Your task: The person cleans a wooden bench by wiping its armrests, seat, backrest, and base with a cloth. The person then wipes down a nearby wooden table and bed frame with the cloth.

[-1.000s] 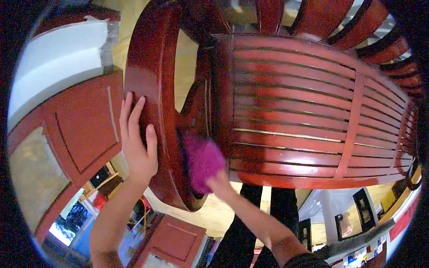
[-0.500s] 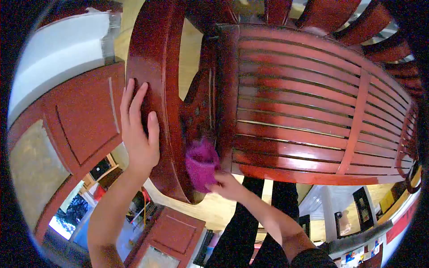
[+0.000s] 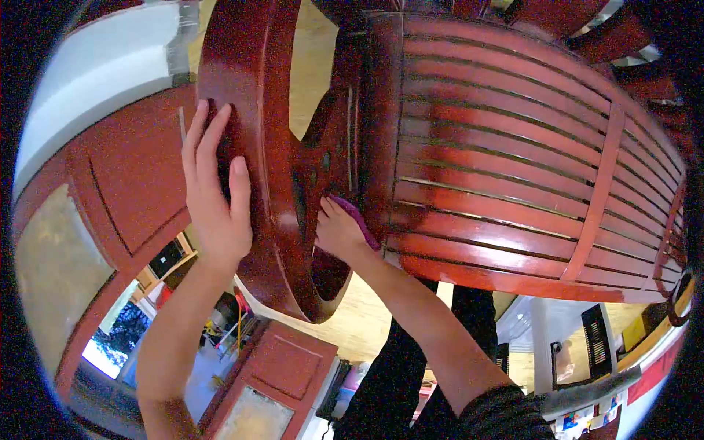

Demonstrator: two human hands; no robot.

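Note:
My left hand (image 3: 220, 194) lies with its fingers apart on the broad curved armrest (image 3: 238, 66) of a dark red wooden bench. Under the inner side of that armrest, my right hand (image 3: 341, 231) presses a purple cloth (image 3: 357, 220) against the bench's side panel. Most of the cloth is hidden behind the hand; its edge shows along the knuckles. To the right stretches the slatted seat (image 3: 499, 161), glossy near its front edge.
Curved back slats (image 3: 623, 33) rise at the top right. Reddish panelled cabinets (image 3: 132, 176) stand at the left and a lower one (image 3: 282, 367) at the bottom. My legs (image 3: 389, 367) are below the seat. A white plastic crate (image 3: 543, 345) sits at the lower right.
My right hand has moved up and inward along the side panel, and the cloth now shows far less. The bench has shifted slightly in view. My left hand still rests on the armrest.

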